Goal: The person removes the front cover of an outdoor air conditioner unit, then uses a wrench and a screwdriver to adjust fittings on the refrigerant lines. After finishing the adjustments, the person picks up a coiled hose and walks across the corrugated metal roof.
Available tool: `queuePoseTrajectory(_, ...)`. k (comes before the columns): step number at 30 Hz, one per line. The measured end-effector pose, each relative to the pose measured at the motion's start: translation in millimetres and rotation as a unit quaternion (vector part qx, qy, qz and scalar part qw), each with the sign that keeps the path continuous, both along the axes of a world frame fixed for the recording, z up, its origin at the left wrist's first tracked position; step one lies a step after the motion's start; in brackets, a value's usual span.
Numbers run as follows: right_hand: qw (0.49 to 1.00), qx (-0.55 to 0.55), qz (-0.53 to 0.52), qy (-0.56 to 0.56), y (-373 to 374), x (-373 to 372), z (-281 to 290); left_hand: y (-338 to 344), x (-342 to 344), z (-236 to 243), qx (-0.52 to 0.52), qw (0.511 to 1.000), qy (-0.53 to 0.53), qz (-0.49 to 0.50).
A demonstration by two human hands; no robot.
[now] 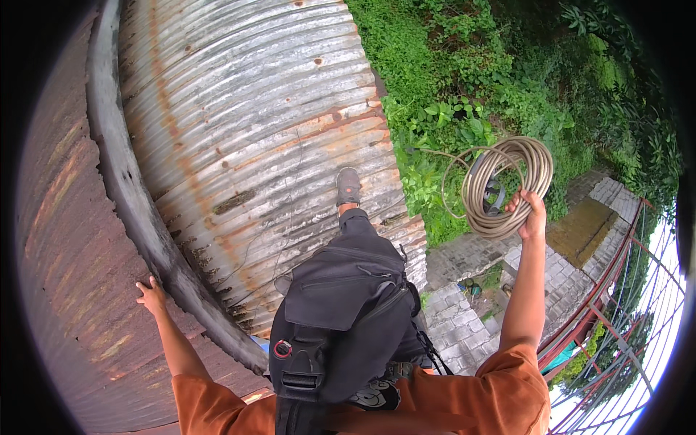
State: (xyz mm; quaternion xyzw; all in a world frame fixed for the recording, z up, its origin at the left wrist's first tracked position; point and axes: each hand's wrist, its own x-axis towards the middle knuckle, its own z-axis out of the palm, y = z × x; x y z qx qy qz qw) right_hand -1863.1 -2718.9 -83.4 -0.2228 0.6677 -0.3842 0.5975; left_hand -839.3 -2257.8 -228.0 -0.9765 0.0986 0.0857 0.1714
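Observation:
My right hand [532, 214] is raised out to the right, gripping a coil of beige cable [507, 185] that hangs in loops, with a loose strand trailing left. My left hand [151, 296] is pressed flat, fingers spread, on a reddish-brown rusty roof sheet [72, 275] beside a grey ridge cap [138, 210]. A black bag [341, 319] is strapped to my chest. My leg reaches forward, and its shoe [348, 186] rests on the corrugated metal roof [254, 116].
The corrugated roof ends at its right edge, with dense green bushes [478, 80] and paved ground [464, 319] far below. A red metal railing [616, 290] stands at lower right. A thin wire [290, 210] runs down the roof.

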Motion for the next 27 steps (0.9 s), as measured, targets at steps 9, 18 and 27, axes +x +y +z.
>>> queuePoseTrajectory(9, 0.993, 0.002, -0.076, -0.091, 9.6, 6.2, -35.9, -81.2, -1.8, 7.2, -0.021, 0.999, 0.036, -0.003)
queuePoseTrajectory(18, 0.986, 0.006, -0.073, -0.15, -3.3, 6.2, -36.7, -106.2, -26.5, 18.3, -0.25, 0.923, 0.182, 0.227)
queuePoseTrajectory(27, 0.972, -0.026, -0.165, -0.162, -10.5, -12.6, -51.3, -115.6, -38.6, 15.9, -0.205, 0.945, 0.18, 0.182)
